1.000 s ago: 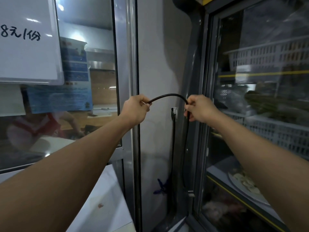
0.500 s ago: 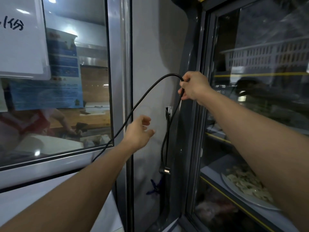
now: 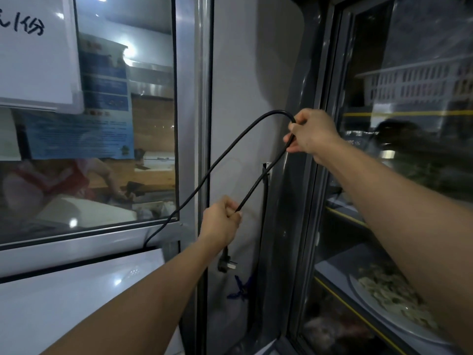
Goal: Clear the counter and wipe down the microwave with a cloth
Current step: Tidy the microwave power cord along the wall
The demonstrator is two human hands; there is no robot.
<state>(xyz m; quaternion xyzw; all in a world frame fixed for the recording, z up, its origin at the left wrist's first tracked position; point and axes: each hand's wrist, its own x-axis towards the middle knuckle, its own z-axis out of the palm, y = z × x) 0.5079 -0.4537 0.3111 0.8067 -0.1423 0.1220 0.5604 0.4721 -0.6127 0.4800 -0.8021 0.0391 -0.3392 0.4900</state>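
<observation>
left hand [image 3: 221,222] now gripping cord [image 3: 225,152], right hand [image 3: 311,134] pinching bend

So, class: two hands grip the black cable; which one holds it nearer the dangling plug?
The left hand, lower down: the plug hangs just beneath it. The right hand holds the cable at the bend.
</observation>
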